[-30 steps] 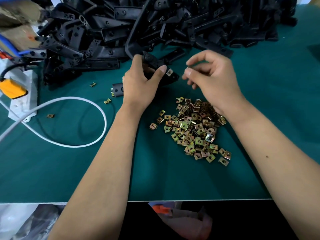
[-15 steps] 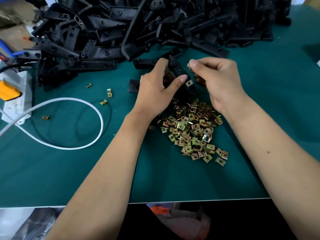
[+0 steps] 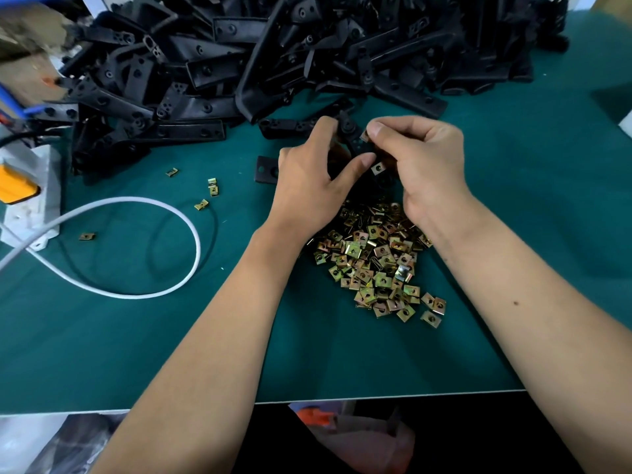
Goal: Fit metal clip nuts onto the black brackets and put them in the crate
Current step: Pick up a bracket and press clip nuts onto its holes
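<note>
From the head camera, both hands meet above the green desk (image 3: 513, 206). The left hand (image 3: 307, 186) curls round a black bracket (image 3: 354, 140), thumb lying across it beside a clip nut already fitted (image 3: 378, 168) on the bracket's edge. The right hand (image 3: 427, 165) pinches a second clip nut (image 3: 364, 135) between thumb and forefinger, pressed against the upper part of the same bracket. Just below the hands lies a loose heap of brass-coloured clip nuts (image 3: 376, 268) on the desk. A big pile of black brackets (image 3: 273, 63) fills the far side. A few stray clip nuts (image 3: 212, 186) lie to the left, near a looped white cable (image 3: 154, 248) and a white power strip (image 3: 34, 200). The crate cannot be seen.
</note>
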{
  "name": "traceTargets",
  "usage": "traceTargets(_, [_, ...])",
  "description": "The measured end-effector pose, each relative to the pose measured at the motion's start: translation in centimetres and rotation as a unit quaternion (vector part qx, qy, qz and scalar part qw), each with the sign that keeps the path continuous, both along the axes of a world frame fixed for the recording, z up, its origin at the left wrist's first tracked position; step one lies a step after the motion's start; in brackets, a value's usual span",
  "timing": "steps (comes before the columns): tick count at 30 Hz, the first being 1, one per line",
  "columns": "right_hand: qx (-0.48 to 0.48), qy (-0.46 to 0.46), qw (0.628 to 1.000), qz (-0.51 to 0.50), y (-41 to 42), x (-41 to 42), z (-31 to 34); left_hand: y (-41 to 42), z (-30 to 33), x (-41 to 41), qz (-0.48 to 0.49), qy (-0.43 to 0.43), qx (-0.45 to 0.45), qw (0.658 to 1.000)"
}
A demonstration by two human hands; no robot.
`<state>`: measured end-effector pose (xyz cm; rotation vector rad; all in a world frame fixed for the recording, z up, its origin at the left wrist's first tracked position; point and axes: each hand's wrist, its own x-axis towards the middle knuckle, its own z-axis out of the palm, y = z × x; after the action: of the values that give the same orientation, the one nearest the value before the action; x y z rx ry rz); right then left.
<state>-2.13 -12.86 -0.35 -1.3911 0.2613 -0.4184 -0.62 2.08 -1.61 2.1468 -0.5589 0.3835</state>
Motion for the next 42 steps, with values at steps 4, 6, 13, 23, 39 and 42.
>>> traceTargets(4, [0.026, -0.006, 0.999, -0.023, 0.5, -0.1, -0.1, -0.2, -0.1, 0.0, 0.007, -0.009, -0.006, 1.000])
traceTargets(6, [0.038, -0.008, 0.999, -0.034, 0.5, -0.1, -0.2, -0.2, -0.1, 0.0, 0.009, -0.013, -0.005, 1.000])
traceTargets(13, [0.035, -0.001, 0.999, -0.027, 0.6, -0.1, -0.4, -0.3, -0.2, 0.0, 0.015, -0.016, -0.006, 1.000])
traceTargets(23, [0.032, -0.011, 0.999, 0.009, 0.5, -0.3, 0.0, -0.5, -0.2, 0.1, 0.020, -0.013, -0.011, 1.000])
traceTargets(39, [0.085, 0.009, 0.996, -0.022, 1.4, -0.5, -0.2, -0.7, 0.0, -0.3, 0.030, -0.045, 0.005, 0.999])
traceTargets(42, [0.052, 0.005, 0.998, -0.025, 1.5, -0.5, -0.3, -0.7, -0.1, -0.3, 0.034, -0.042, 0.006, 0.999])
